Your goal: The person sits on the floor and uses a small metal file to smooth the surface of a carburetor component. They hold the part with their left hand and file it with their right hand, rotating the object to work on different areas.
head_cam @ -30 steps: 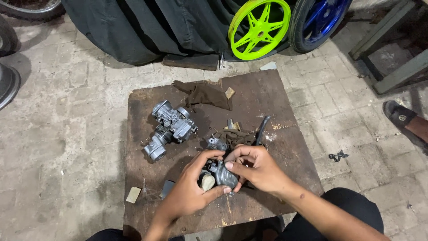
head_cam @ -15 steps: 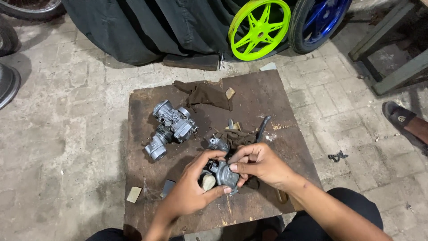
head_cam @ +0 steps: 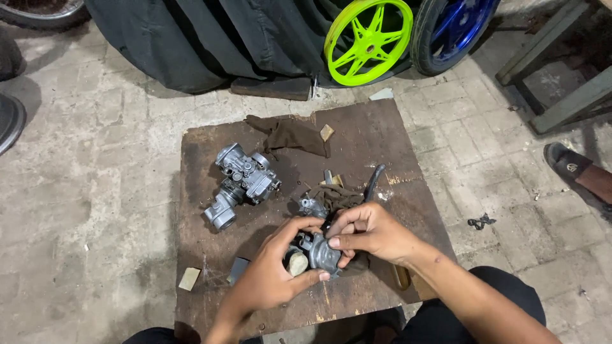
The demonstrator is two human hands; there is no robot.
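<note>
Hardly anything has shifted since a sec ago: both hands stay on the small carburettor (head_cam: 317, 253), w/ the right hand (head_cam: 370, 232) drawn in a touch closer over its top. Left hand (head_cam: 274, 277) cups the part from below and the side, fingers curled round it, thumb across the front; right hand is closed over the upper edge, fingertips pinching at something small there, can't tell what. Carb is held just above the brown board (head_cam: 382, 137) on the floor, which serves as a bench, near its front edge. Second, bigger carburettor assembly (head_cam: 242, 181) lies untouched at the board's left, well apart. Dark rag (head_cam: 290, 134) sits toward the back, w/ loose bits (head_cam: 328, 197) and a black hose (head_cam: 373, 181) just beyond the hands. Judging by the scattered bits, the stripping or fitting looks partway thru: one unit in hand, other still whole. Green wheel (head_cam: 368, 41) and blue wheel (head_cam: 456, 25) lean behind.
</note>
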